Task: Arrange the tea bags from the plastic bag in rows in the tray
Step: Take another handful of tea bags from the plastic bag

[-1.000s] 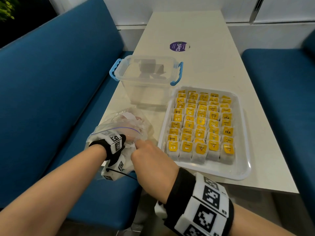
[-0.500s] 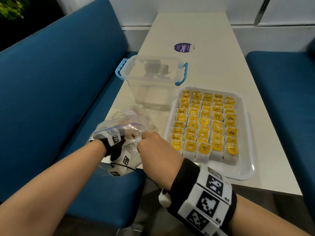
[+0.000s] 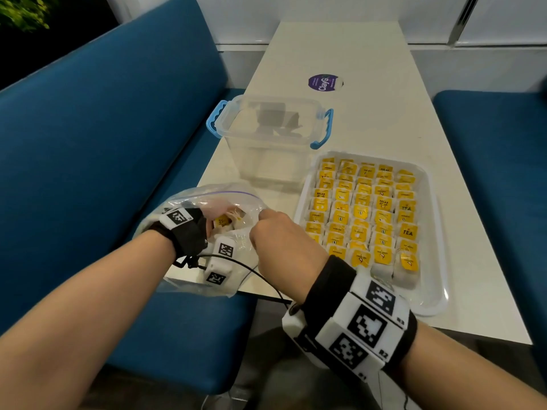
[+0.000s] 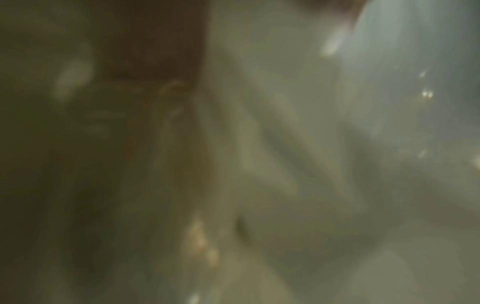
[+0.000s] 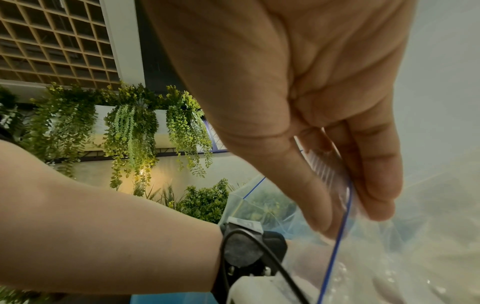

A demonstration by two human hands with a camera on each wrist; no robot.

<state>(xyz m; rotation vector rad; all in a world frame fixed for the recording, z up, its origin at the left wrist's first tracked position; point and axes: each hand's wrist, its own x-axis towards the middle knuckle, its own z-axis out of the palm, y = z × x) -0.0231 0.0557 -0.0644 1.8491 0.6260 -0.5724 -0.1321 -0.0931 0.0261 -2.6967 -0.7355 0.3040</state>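
Reached deeper into plastic bag (image 3: pixel 189 199): left hand (image 3: pixel 207 223), grip hidden; right hand (image 5: pixel 311 115) pinching bag rim near tray (image 3: pixel 438 303).

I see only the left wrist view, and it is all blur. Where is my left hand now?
Observer: In the head view the left hand is inside the plastic bag, at the near left edge of the table.
Operator: And the right hand?
Observer: The right hand pinches the bag's zip edge and holds the mouth open.
Operator: Is the tray full?
Observer: The tray holds five columns of tea bags. A bare strip shows along its near edge.
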